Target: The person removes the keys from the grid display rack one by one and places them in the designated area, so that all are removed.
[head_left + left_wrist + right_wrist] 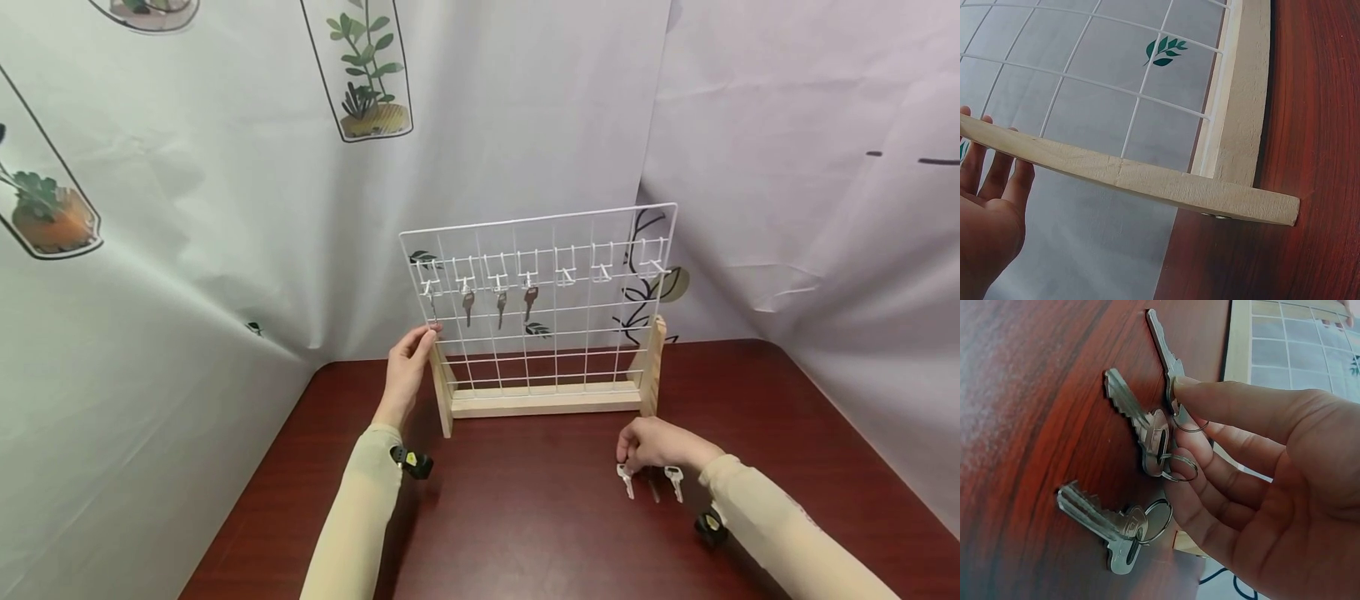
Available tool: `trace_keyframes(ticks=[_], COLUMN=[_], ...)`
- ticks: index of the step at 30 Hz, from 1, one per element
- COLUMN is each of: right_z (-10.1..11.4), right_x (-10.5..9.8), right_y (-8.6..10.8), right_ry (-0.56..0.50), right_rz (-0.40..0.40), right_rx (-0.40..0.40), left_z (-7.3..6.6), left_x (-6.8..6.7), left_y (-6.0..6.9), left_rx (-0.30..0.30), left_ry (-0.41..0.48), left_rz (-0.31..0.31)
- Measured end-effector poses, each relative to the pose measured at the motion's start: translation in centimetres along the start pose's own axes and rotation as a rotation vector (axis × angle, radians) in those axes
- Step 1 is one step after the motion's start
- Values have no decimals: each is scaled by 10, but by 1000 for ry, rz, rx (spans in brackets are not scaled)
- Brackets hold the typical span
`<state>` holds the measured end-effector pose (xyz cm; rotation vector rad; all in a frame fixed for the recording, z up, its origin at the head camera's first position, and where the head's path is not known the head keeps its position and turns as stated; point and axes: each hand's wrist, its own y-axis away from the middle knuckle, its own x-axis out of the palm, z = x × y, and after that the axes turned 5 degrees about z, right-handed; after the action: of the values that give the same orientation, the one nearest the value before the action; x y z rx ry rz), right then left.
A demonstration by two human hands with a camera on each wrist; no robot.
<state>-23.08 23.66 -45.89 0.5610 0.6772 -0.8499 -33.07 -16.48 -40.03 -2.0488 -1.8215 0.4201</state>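
Note:
My left hand (405, 375) grips the rack's left wooden upright (1116, 172) near its top, just below the leftmost hanging key; the thumb is hidden in the left wrist view. Over the table's right side, my right hand (656, 442) pinches the bow of a silver key (1166, 359) with a small ring on it. Beside those fingers lie a second key (1129, 400) and a third key (1100, 522), each with its own ring. The white wire grid rack (555, 333) carries a row of hooks, and several keys (501, 308) hang on the left ones.
The rack's wooden base bar (547, 407) stands on a dark red table (540, 500). Three hooks (602, 273) at the rack's right hold no keys. A pale printed curtain (225, 208) surrounds the table's back and sides.

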Motion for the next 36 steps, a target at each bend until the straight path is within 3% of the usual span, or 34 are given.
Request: trace_keyframes(ticks=[27,31,36], right_z=[0,1,8], right_x=[-12,-19,-31], right_y=[5,3,-1], right_ry=[-27,-21,-10], right_rz=[58,41,-43], right_rx=[-21,-41,-69], left_z=[-6,-1,-1], left_x=[1,-1,0], left_y=[2,0,2], left_rx=[-16,-11,-15], left_ry=[-63,-64,-61], left_rz=[-5,-11,-15])
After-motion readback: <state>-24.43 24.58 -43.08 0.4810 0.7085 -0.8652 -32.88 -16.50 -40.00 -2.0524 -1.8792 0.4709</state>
